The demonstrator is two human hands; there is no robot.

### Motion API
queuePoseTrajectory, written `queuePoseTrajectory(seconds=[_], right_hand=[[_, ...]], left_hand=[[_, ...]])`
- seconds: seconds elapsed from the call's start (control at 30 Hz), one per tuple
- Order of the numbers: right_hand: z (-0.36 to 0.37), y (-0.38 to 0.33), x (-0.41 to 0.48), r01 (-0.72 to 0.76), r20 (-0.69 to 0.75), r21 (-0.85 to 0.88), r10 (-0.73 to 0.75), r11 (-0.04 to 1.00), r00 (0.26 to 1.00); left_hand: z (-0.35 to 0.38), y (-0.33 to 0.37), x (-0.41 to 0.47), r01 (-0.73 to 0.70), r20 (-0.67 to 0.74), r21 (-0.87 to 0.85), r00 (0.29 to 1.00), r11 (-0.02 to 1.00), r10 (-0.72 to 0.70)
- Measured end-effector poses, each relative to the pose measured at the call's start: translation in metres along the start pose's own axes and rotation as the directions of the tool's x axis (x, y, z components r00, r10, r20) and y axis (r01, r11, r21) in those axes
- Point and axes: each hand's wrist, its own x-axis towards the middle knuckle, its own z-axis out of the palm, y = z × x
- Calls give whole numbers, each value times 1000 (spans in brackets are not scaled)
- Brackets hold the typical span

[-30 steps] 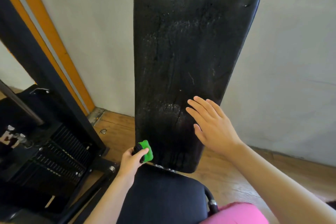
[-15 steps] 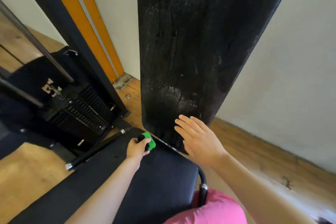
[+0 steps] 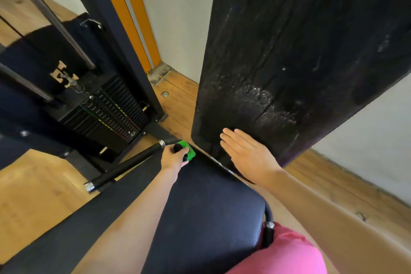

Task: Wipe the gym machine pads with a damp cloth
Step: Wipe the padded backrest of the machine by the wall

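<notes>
Back pad [image 3: 289, 51]: black, standing upright against the pale wall [image 3: 182, 18]; its top is cut off by the upper edge of the view. The surface is cracked, with pale speckled patches near the lower end.
Seat pad [image 3: 200, 218]: dark, just below the back pad's lower end; its near edge is cut off at the bottom and partly covered by both forearms.
Left hand [image 3: 172, 159]: fingers curled round a green thing [image 3: 189, 151] at the seat pad's far left corner.
Green thing: bright green with a black part; mostly hidden in the fist, so what it is cannot be told.
Right hand [image 3: 249, 155]: flat, fingers straight and together, lying over the bottom of the back pad. The palm side is hidden, so contact cannot be confirmed.
Join of the two pads: partly covered by the right hand.
Pink clothing [image 3: 289, 251]: bottom right, cut off by the frame.
Black bar [image 3: 124, 167]: a grip with metal ends, left of the seat pad, its far end by the left hand.
Weight stack [image 3: 106, 109]: left, inside a dark frame, beyond the bar.
Orange strips [image 3: 133, 18]: running up the wall behind the frame.
Small metal piece [image 3: 164, 94]: on the wooden floor [image 3: 40, 189], too small to identify.
</notes>
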Motion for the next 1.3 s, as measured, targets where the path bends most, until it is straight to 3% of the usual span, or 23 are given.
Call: queuePoseTrajectory(seconds=[0.17, 0.3, 0.73, 1.07, 1.3], right_hand=[[16, 3, -3, 164, 65, -234, -153, 958, 986], [20, 4, -3, 149, 38, -270, -144, 951, 989], [10, 2, 0, 59, 40, -100, -56, 993, 998], [-6, 7, -3, 97, 95, -12, -95, 995, 991], [-11, 0, -11, 13, 83, 5, -13, 1000, 996]], left_hand=[[12, 5, 27, -82, 70, 11, 994, 997, 81], [16, 0, 45, -125, 9, -7, 992, 992, 125], [22, -18, 46, -357, -192, 2, 917, 934, 350], [23, -9, 52, -343, 79, 238, 939, 909, 334], [29, -30, 34, -229, -8, 137, 973, 964, 232]])
